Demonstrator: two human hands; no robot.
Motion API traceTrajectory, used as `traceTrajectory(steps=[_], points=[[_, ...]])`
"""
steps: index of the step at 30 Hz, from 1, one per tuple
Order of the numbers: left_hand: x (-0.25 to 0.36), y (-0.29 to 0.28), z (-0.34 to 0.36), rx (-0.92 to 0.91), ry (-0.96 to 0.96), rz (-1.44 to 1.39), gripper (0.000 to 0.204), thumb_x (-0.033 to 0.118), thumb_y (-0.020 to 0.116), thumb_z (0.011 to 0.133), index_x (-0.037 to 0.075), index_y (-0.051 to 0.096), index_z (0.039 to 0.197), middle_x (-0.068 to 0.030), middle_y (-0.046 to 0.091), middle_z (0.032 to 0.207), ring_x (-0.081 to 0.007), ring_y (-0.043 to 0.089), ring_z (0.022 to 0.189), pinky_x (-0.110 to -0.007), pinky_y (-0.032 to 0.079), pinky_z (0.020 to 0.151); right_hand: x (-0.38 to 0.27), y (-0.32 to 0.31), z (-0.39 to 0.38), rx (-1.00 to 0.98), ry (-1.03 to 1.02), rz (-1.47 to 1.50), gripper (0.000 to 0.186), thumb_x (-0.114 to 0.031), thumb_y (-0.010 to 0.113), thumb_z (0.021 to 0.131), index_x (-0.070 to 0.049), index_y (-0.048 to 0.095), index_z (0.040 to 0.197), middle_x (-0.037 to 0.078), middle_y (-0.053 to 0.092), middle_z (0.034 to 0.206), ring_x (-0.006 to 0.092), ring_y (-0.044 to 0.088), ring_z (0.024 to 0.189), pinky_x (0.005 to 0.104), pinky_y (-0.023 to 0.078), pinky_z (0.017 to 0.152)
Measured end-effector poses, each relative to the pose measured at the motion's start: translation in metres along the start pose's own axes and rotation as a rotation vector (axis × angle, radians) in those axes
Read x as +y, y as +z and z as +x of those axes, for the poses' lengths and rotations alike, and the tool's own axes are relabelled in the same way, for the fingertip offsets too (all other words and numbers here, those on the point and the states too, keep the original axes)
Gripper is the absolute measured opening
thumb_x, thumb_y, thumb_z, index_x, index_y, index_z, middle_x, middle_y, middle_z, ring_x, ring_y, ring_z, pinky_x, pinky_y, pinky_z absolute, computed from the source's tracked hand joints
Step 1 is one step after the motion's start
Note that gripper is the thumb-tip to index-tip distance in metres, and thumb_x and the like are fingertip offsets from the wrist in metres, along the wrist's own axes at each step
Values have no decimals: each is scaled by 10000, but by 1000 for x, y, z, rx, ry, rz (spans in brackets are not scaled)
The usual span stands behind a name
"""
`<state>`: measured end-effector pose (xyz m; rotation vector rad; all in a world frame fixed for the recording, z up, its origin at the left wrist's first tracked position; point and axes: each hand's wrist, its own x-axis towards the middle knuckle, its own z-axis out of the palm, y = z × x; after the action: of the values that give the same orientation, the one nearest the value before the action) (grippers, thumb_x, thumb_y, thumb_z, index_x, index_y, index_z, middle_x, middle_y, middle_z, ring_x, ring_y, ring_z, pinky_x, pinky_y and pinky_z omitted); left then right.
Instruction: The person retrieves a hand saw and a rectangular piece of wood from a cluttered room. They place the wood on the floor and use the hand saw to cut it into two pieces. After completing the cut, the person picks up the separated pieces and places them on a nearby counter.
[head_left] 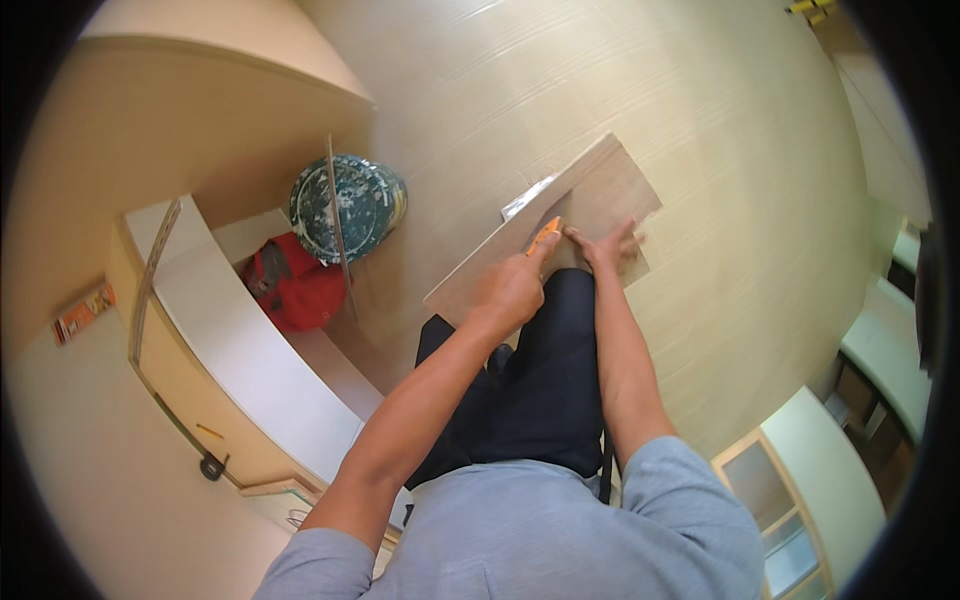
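A wood-look plank (610, 180) lies slantwise in front of my knees, its near edge partly hidden by my legs. My left hand (512, 288) is closed around an orange utility knife (545, 235), which points at the plank's surface near its middle; the blade is too small to make out. Resting on the plank to the right of the knife, my right hand (606, 252) has its fingers spread and its thumb toward the knife. It holds nothing. A shiny silvery piece (527, 196) sticks out past the plank's far left edge.
Left of me stands a paint-spattered bucket (365, 200) with a long thin strip (336, 215) across its lid. Beside it sit a red bag (300, 295) and a white-topped unit (250, 335). A tape measure (211, 467) and pencil (210, 431) lie farther left. Cabinets (815, 455) stand right.
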<state>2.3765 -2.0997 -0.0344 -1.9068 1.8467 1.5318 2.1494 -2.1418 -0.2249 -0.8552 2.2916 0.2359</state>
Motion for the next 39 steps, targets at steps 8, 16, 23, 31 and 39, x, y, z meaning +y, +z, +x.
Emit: traceTrajectory(steps=[8, 16, 23, 31, 39], points=[[1, 9, -7, 14, -15, -75, 830, 50, 645, 945, 333, 394, 1684, -213, 723, 1151, -419, 754, 979, -526, 608, 833, 8, 7, 22, -109, 146, 13, 1793, -647, 1034, 551, -258, -288, 1697, 282, -211, 1782, 632, -122, 1602, 751, 168, 1276], [2, 14, -7, -4, -36, -123, 805, 48, 599, 991, 357, 362, 1695, -242, 698, 1181, -417, 760, 945, -502, 629, 800, 17, 6, 29, -90, 119, -35, 1755, -652, 1013, 596, -247, -295, 1693, 280, -170, 1792, 634, -53, 1610, 716, 173, 1295], [2, 5, -13, -2, 9, -129, 781, 59, 602, 998, 348, 375, 1687, -240, 701, 1168, -420, 761, 940, -509, 627, 790, 29, 8, 21, -19, 17, 45, 1647, -599, 1000, 648, -244, -186, 1735, 208, -112, 1823, 623, 6, 1617, 707, 196, 1299], [12, -12, 7, 7, 78, -100, 774, 37, 654, 943, 321, 459, 1637, -200, 747, 1083, -409, 752, 973, -527, 602, 816, 25, 3, 12, 47, -41, 202, 1617, -567, 1019, 625, -246, -93, 1755, 209, -140, 1818, 604, 27, 1625, 681, 247, 1297], [5, -18, 43, 125, 75, -201, 743, 70, 673, 964, 291, 456, 1640, -233, 737, 1288, -444, 710, 1169, -516, 562, 984, -11, 4, -12, -32, -114, -24, 1641, -584, 1030, 594, -260, -79, 1760, 246, -226, 1790, 576, -43, 1637, 735, 253, 1260]])
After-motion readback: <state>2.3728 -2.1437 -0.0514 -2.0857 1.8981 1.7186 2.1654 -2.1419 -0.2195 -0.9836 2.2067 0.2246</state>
